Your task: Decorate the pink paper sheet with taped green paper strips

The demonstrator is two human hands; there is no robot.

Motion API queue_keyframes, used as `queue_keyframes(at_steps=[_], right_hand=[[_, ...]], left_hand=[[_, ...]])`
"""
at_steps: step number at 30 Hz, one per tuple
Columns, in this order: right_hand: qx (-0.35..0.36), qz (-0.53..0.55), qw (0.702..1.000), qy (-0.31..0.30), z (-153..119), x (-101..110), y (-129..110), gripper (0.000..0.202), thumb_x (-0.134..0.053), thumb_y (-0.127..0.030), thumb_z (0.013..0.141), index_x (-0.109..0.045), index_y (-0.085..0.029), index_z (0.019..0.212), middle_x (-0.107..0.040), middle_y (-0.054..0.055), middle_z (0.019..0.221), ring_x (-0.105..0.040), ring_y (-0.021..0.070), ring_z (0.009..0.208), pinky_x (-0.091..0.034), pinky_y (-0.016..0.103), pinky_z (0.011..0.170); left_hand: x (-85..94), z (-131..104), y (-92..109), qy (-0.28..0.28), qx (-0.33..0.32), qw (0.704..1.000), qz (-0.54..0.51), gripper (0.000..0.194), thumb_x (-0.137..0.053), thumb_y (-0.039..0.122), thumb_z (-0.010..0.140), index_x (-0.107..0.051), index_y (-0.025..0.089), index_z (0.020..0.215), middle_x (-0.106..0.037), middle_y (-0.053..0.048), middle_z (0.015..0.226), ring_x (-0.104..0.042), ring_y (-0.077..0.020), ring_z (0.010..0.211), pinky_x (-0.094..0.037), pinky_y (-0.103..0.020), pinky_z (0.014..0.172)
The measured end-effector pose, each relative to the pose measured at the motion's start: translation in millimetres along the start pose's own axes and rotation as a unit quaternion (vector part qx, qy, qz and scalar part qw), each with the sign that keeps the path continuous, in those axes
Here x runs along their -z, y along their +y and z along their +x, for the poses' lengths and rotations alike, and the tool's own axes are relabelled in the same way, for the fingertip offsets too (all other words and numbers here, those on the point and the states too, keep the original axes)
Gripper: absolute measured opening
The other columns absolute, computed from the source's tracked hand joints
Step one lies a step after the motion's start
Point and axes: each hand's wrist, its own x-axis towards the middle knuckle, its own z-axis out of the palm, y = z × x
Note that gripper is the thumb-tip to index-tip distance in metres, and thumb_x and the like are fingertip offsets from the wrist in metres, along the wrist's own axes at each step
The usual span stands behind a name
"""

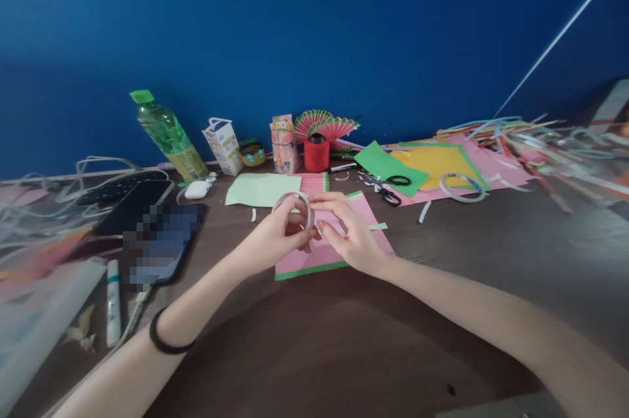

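My left hand (291, 225) is closed around a roll of tape (310, 216), held upright on its edge above the pink paper. My right hand (350, 231) is at the roll's right side, its fingertips at the rim and its thumb apart from them. Beneath both hands lies a pink sheet with green edges (295, 261), and a pale strip (378, 227) lies across its right part. Behind the roll are a pale green sheet (255, 190) and a pink pleated paper (315, 182). Whether the right fingers grip the tape's end is too small to see.
Black-handled scissors (390, 196) and a green sheet (388, 166) lie at back right, with another tape ring (462, 187). A bottle (170, 136), carton (223, 146) and red spool (316, 154) stand along the blue wall. Left are a phone (167, 244) and marker (113, 303).
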Motion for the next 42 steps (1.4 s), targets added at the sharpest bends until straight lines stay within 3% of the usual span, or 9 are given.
queue_keyframes(at_steps=[8,14,18,23,29,32,38,42], right_hand=[[-0.01,-0.019,1.0,0.021,7,3,-2,0.01,-0.051,-0.014,0.083,-0.055,-0.022,0.084,-0.057,0.005,0.097,-0.054,0.0181,0.098,-0.044,0.039,0.086],[-0.032,-0.033,0.999,0.024,10,6,-5,0.01,-0.05,-0.014,0.083,-0.055,-0.022,0.082,-0.055,0.003,0.085,-0.053,0.0151,0.082,-0.046,0.032,0.073],[-0.052,-0.014,0.999,0.007,11,6,-11,0.01,-0.049,-0.014,0.084,-0.055,-0.021,0.081,-0.058,0.001,0.08,-0.054,0.0135,0.076,-0.046,0.03,0.07],[-0.091,0.028,0.995,0.0,12,7,-16,0.01,-0.052,-0.016,0.082,-0.056,-0.021,0.089,-0.06,0.001,0.08,-0.057,0.0132,0.076,-0.048,0.028,0.067],[-0.099,0.09,0.991,0.023,13,6,-9,0.023,-0.051,-0.016,0.082,-0.053,-0.023,0.104,-0.06,0.004,0.1,-0.058,0.0143,0.085,-0.05,0.033,0.075],[-0.085,0.064,0.994,0.034,13,6,-8,0.019,-0.052,-0.018,0.082,-0.056,-0.022,0.099,-0.056,0.004,0.099,-0.057,0.0134,0.08,-0.05,0.032,0.074],[-0.105,0.044,0.994,0.0,14,6,-13,0.003,-0.055,-0.018,0.081,-0.056,-0.02,0.082,-0.054,0.002,0.083,-0.054,0.0119,0.071,-0.049,0.028,0.064],[-0.125,0.04,0.991,-0.01,15,6,-16,0.004,-0.056,-0.016,0.079,-0.054,-0.019,0.077,-0.054,0.0,0.076,-0.053,0.0122,0.07,-0.046,0.027,0.062]], left_hand=[[-6.5,0,-3,0.025,0.018,0.999,0.024,0.018,-0.045,0.034,0.085,-0.043,0.019,0.095,-0.064,-0.002,0.074,-0.058,-0.0131,0.062,-0.045,-0.029,0.063],[-7.7,0,-2,0.06,0.034,0.997,0.04,0.023,-0.046,0.039,0.083,-0.048,0.02,0.095,-0.066,-0.003,0.075,-0.059,-0.0144,0.062,-0.046,-0.029,0.062],[-9.6,0,2,0.072,0.051,0.996,-0.005,0.023,-0.049,0.035,0.082,-0.049,0.018,0.096,-0.066,-0.003,0.077,-0.063,-0.018,0.073,-0.046,-0.034,0.074],[-13.5,-1,6,0.064,0.07,0.989,-0.113,0.017,-0.055,0.029,0.078,-0.049,0.016,0.086,-0.06,0.002,0.06,-0.064,-0.0188,0.076,-0.046,-0.034,0.077],[-13.2,0,2,0.084,0.073,0.975,-0.194,0.018,-0.058,0.027,0.077,-0.045,0.017,0.083,-0.064,-0.001,0.066,-0.066,-0.0201,0.08,-0.044,-0.038,0.084],[-12.6,0,1,0.098,0.058,0.978,-0.173,0.017,-0.058,0.027,0.077,-0.045,0.017,0.08,-0.064,0.0,0.064,-0.065,-0.019,0.08,-0.043,-0.036,0.083],[-14.1,-1,2,0.118,0.059,0.987,-0.09,0.013,-0.055,0.027,0.078,-0.047,0.018,0.082,-0.062,0.002,0.064,-0.059,-0.0139,0.07,-0.04,-0.029,0.071],[-17.0,-2,4,0.114,0.069,0.987,-0.092,0.016,-0.056,0.027,0.076,-0.044,0.018,0.081,-0.06,0.003,0.064,-0.056,-0.013,0.068,-0.038,-0.027,0.068]])
